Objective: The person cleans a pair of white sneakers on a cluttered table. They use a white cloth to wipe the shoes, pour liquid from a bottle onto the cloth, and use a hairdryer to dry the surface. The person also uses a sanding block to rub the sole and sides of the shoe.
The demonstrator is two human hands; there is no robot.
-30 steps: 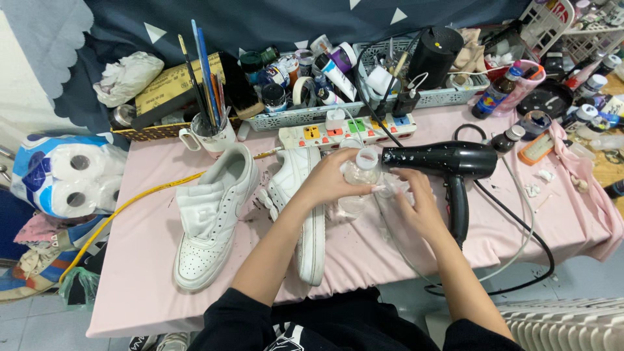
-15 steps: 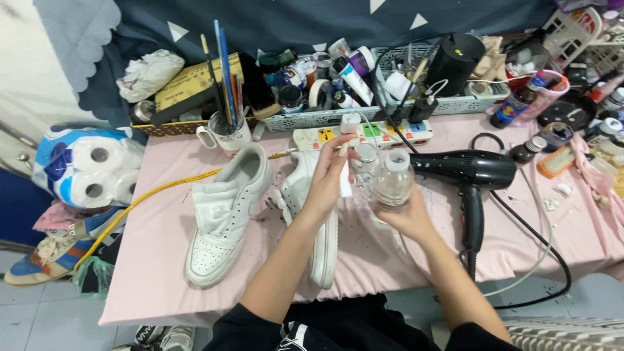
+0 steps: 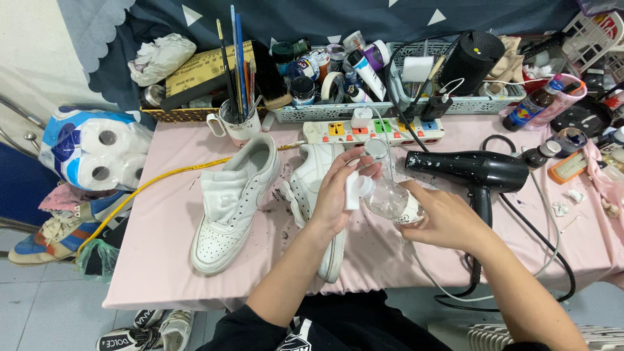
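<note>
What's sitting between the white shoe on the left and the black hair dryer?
In the head view, a second white shoe lying on its side, and both hands holding a clear bottle.

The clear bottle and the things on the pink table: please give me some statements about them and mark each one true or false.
1. The right hand holds the clear bottle. True.
2. The left hand is at the bottle's white cap. True.
3. The hair dryer is white. False: it is black, and it lies on the table to the right of the hands.
4. Both white shoes are on the floor. False: both lie on the pink table.
5. The mug holds brushes. True.
6. The toilet rolls lie between the shoes. False: the pack sits off the left end of the table.
</note>
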